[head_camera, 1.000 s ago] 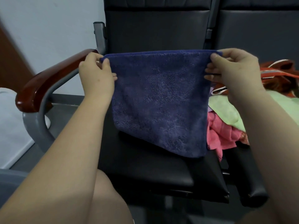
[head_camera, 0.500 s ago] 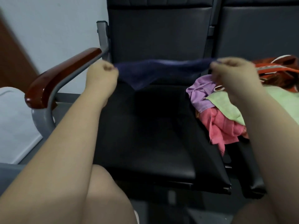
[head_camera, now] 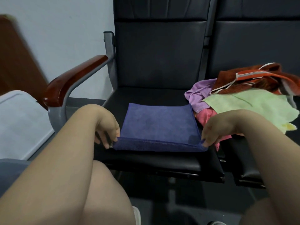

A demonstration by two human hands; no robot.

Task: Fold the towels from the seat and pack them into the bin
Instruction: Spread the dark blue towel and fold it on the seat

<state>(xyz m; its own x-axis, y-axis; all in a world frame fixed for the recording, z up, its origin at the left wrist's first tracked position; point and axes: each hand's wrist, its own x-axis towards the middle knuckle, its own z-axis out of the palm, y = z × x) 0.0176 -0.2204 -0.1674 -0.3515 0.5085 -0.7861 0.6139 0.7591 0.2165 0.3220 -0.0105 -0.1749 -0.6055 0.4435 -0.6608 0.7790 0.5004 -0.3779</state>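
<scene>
Frame centre: my left hand [head_camera: 107,128] and right hand [head_camera: 211,133] pinch 2 near corners of the navy towel [head_camera: 159,124], spread flat on the seat [head_camera: 146,95] for folding.

The navy towel [head_camera: 159,125] is looking plain deep blue, with no pattern at all, and the seat [head_camera: 146,161] under it is showing matte black. Next to it, a lilac towel [head_camera: 197,93], a pink towel [head_camera: 206,117], a pale green towel [head_camera: 250,104] and a soft yellow cloth [head_camera: 289,127] are all looking plain. The rust-orange towel [head_camera: 253,78] is sporting white edging and a pale striped band. The armrest [head_camera: 73,78] is shining glossy reddish-brown over a grey frame [head_camera: 56,117]. The container [head_camera: 19,119] is looking white.
</scene>
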